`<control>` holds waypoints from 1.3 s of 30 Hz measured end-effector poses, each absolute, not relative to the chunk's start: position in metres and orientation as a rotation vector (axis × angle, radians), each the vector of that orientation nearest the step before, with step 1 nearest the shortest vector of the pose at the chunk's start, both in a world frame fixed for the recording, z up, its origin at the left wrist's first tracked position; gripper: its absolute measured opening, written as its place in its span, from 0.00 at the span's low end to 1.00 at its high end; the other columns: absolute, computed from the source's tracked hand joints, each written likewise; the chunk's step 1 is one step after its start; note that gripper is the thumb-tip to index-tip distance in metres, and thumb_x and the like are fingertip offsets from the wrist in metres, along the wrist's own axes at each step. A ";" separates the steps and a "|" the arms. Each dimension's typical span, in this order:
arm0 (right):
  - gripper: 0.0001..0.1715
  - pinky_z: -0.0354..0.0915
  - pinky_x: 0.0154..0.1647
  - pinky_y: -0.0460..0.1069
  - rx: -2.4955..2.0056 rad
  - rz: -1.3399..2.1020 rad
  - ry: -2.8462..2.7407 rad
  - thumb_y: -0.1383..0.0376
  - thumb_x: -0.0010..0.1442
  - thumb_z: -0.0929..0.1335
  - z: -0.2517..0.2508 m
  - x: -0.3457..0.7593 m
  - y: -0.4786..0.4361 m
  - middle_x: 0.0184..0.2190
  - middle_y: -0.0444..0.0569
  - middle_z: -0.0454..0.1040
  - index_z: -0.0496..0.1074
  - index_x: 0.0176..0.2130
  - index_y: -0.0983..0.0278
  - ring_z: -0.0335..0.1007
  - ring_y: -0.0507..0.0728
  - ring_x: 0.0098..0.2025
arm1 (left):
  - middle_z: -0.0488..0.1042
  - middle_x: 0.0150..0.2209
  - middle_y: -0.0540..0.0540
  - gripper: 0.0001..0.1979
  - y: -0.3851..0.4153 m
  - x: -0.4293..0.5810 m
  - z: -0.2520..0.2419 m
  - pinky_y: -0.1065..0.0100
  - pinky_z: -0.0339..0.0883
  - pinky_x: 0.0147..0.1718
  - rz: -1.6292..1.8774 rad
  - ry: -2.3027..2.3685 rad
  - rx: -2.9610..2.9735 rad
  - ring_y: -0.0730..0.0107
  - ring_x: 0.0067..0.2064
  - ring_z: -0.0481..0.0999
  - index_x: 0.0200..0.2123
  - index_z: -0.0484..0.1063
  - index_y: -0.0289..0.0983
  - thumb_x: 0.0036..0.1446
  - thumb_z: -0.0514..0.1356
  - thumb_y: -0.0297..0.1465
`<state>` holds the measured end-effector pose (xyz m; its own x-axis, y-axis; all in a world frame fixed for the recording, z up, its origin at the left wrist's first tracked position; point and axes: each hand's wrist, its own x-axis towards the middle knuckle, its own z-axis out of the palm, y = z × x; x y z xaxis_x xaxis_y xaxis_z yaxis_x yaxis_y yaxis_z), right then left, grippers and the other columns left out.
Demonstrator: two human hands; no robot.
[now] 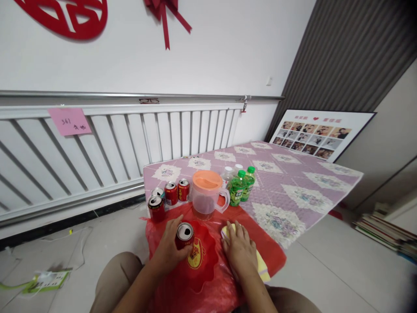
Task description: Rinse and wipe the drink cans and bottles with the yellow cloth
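My left hand [171, 250] is wrapped round a red drink can [185, 234], whose opened top faces up. It holds the can over a red scalloped tray [208, 278] with a yellow emblem. My right hand [240, 250] rests flat, fingers extended, on a folded yellow cloth [262, 266] to the right of the tray. Beyond my left hand stand several opened cans, including a red can [171, 193] and a teal-topped can [158, 193]. Behind the tray is a clear plastic pitcher [205, 204] with an orange lid.
Green-labelled bottles [236, 191] and white-capped bottles [227, 176] stand right of the pitcher. Red plastic sheeting [270, 248] covers the near part of the flowered tablecloth [273, 187]. A radiator [114, 152] runs behind the table; a photo board [312, 134] leans at the far right.
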<state>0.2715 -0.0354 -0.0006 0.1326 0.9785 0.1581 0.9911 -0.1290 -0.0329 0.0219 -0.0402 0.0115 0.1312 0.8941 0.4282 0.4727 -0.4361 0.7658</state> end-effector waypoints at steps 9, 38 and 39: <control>0.31 0.55 0.57 0.61 -2.265 -0.129 -1.975 0.59 0.66 0.59 -0.002 0.272 -0.035 0.68 0.54 0.53 0.56 0.66 0.59 0.48 0.66 0.67 | 0.64 0.53 0.39 0.37 -0.043 0.031 0.011 0.47 0.61 0.59 1.226 1.455 1.931 0.52 0.57 0.67 0.59 0.61 0.38 0.44 0.67 0.30; 0.31 0.54 0.58 0.60 -2.295 -0.126 -1.969 0.59 0.66 0.58 0.001 0.270 -0.036 0.68 0.53 0.53 0.56 0.66 0.60 0.47 0.65 0.67 | 0.70 0.56 0.37 0.34 -0.043 0.031 0.003 0.47 0.60 0.60 1.218 1.402 1.701 0.51 0.58 0.70 0.56 0.60 0.36 0.43 0.64 0.27; 0.31 0.54 0.58 0.60 -2.297 -0.124 -1.967 0.59 0.66 0.58 0.001 0.271 -0.036 0.68 0.53 0.53 0.56 0.66 0.60 0.47 0.65 0.67 | 0.71 0.56 0.38 0.34 -0.043 0.031 0.002 0.47 0.60 0.60 1.218 1.407 1.697 0.51 0.58 0.70 0.56 0.60 0.36 0.43 0.65 0.27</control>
<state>0.2708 -0.0359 0.0011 0.1549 0.9785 0.1362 0.9878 -0.1516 -0.0341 0.0310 -0.0428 0.0023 0.0110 0.9643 0.2645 0.3997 -0.2467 0.8828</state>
